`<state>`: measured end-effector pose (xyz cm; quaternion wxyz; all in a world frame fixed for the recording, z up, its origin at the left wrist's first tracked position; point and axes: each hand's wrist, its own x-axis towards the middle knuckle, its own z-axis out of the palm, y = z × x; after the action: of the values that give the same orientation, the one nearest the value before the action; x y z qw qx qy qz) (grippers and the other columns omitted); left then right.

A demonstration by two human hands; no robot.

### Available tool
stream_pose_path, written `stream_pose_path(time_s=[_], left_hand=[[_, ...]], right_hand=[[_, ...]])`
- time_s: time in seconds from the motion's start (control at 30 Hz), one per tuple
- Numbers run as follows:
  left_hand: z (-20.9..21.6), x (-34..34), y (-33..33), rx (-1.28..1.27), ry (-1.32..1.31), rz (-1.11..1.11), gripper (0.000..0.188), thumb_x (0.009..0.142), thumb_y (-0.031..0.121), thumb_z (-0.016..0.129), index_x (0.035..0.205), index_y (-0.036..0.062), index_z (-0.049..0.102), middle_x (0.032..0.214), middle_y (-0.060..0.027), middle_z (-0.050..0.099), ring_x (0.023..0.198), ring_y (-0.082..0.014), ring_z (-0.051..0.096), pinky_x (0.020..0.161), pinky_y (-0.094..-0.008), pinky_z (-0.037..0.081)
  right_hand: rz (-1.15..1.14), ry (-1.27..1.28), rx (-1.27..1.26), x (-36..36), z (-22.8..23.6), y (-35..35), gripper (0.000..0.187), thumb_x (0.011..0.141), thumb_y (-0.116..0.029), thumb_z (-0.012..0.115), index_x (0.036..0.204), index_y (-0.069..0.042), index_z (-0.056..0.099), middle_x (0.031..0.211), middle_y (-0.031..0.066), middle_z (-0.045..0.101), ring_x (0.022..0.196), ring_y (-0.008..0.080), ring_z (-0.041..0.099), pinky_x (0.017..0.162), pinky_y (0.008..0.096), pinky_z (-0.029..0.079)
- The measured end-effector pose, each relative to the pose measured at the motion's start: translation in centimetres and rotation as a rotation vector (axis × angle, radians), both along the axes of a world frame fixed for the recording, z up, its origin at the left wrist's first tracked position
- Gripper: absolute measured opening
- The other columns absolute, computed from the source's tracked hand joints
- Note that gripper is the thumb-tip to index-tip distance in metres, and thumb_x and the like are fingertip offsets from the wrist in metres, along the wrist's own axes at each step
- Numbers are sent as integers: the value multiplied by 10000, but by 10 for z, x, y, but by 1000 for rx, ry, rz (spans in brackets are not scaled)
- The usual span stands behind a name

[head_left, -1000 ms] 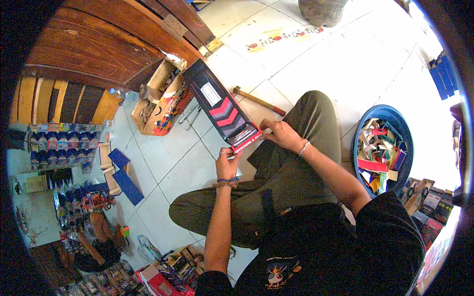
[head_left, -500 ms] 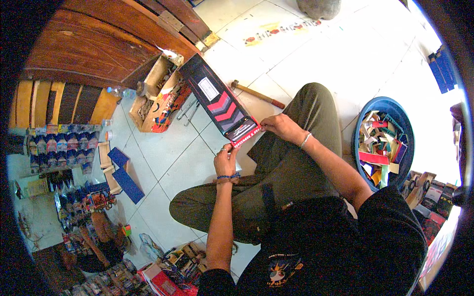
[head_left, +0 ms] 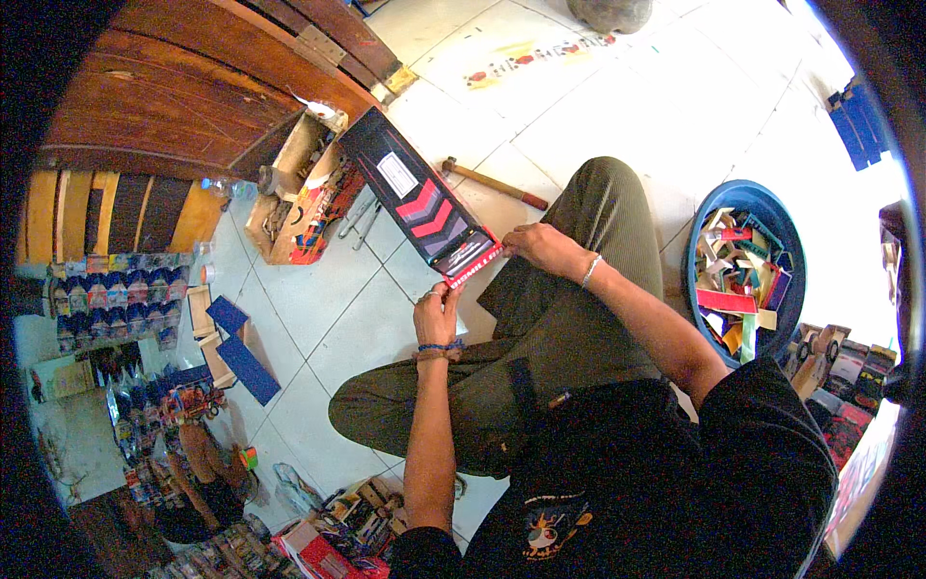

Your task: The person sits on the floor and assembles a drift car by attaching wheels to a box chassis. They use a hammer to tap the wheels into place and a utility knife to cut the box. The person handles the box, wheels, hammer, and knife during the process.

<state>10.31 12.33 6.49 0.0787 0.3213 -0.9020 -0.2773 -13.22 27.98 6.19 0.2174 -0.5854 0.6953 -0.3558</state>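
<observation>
A long black box-like piece (head_left: 397, 183) with red and grey chevrons and a white label slants away from me over the floor tiles. Its near end carries a red strip (head_left: 476, 263) with white lettering. My left hand (head_left: 437, 314) pinches the left corner of this strip between thumb and fingers. At the strip's right corner, my right hand (head_left: 548, 249) grips the edge, its fingertips partly hidden. The near end is by my crossed legs (head_left: 579, 289); the underside is out of sight.
Beyond the piece lie a hammer (head_left: 494, 183) and an open wooden toolbox (head_left: 280, 217). A blue tub (head_left: 696, 289) of coloured offcuts stands at my right. Blue panels (head_left: 249, 367) lie on the left, near a mirror-like surface. Small wooden vehicles (head_left: 371, 511) sit at the lower left.
The view has shifted slightly, so most things appear a little further left. Both hands keep their hold on the red strip's corners.
</observation>
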Motion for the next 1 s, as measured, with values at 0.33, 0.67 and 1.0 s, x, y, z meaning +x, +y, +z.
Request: stream_pose_path(time_s=[0.33,0.67,1.0], left_hand=[[2,1,-1,136,49,71,315,900,341,715,1020,50,703,916,-141,710,803,-298,696,692,-411,538],[-6,2,-6,143,58,58,263,882,287,753,1011,61,716,962,-104,710,781,-237,687,696,-357,531],[-4,1,-6,161,75,83,291,853,319,775,976,60,728,898,-112,710,790,-232,684,697,-352,525]], right_hand=[[-41,-16,43,0,2,0,211,930,-211,589,1043,-38,632,956,177,681,925,377,667,829,466,523],[-78,104,18,4,3,0,170,910,-149,548,1018,-52,636,970,162,686,923,370,669,804,458,532],[-99,134,50,6,5,-1,156,918,-159,534,1003,-69,629,962,150,672,916,359,674,778,460,542]])
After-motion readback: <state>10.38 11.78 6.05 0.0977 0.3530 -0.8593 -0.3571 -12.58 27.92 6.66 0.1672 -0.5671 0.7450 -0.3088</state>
